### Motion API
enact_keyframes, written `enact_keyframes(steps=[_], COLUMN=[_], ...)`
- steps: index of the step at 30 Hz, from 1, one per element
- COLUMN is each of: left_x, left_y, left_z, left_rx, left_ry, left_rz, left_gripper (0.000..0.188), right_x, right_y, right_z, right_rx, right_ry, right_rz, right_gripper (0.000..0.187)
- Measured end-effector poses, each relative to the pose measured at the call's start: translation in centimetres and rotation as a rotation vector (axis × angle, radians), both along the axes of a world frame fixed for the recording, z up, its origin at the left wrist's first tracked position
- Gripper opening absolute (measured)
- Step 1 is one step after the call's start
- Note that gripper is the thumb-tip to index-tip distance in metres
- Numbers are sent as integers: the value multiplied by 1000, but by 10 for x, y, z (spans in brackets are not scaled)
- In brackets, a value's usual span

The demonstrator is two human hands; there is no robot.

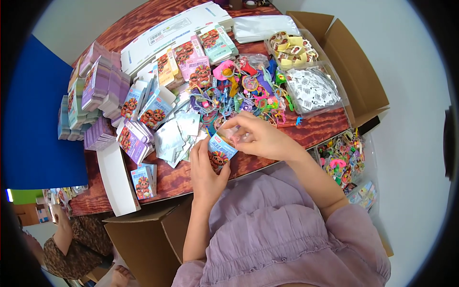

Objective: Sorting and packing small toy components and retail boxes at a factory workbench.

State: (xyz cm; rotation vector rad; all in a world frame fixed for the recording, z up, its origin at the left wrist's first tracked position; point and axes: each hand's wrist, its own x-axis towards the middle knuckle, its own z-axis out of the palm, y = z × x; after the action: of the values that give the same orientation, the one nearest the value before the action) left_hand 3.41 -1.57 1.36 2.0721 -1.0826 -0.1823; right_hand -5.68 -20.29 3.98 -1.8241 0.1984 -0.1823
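Observation:
My left hand point(206, 167) grips a small blue cardboard box point(222, 151) printed with a colourful cartoon figure, tilted over the table's near edge. Close to its upper end, my right hand point(262, 136) has its fingers curled in a pinch around a small pinkish, partly see-through thing point(245, 135); its kind is unclear. Beyond both hands spreads a heap of coloured hair ties and small trinkets point(244, 93). Silvery flat packets point(177, 136) lie to the left of the blue box.
Stacks of small printed boxes point(103, 86) fill the left side. Clear trays hold yellow stickers point(291, 50) and white printed slips point(313, 88) at right, beside an open carton point(358, 67). A bin of trinkets point(342, 158) stands below the table. Another person's arm point(62, 229) shows at lower left.

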Motion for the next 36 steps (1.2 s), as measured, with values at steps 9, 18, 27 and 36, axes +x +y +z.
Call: enact_keyframes(steps=[9,18,27,36], left_x=[-17,-26,-25,-19], left_y=[-26,-33,-44,-41], left_z=[-2,0,10,10], left_rx=[1,62,65,72], left_ry=[10,85,81,128], left_rz=[-102,-194,-288,-252], left_gripper=[75,72,73,76], right_x=[-19,-83,-115,-91], right_y=[7,-107,-236,-222], right_z=[-9,-11,-38,-39], right_rx=[-173,-359,-810,-970], right_ry=[-73,53,138,455], right_rz=[-288,-851,-1054,-880], right_gripper=[20,12,16,20])
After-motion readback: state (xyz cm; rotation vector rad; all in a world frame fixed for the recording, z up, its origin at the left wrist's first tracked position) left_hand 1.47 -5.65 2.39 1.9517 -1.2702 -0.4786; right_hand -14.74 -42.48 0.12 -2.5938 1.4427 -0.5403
